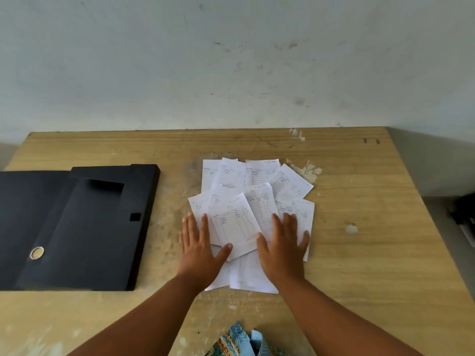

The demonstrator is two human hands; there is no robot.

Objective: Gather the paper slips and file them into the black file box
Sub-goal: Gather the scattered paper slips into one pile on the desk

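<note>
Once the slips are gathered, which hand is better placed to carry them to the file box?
Left, probably. The left hand lies on the slips nearest the black file box; the right hand would cross over.

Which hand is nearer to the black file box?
The left hand. It lies flat on the left edge of the paper slips, just right of the black file box. The right hand rests farther right on the slips.

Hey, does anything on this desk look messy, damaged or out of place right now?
The paper slips lie fanned at mixed angles, overlapping, not stacked; both hands, left hand and right hand, press flat on them. The wooden desk has chipped, pale patches beside the slips. The black file box lies open.
</note>
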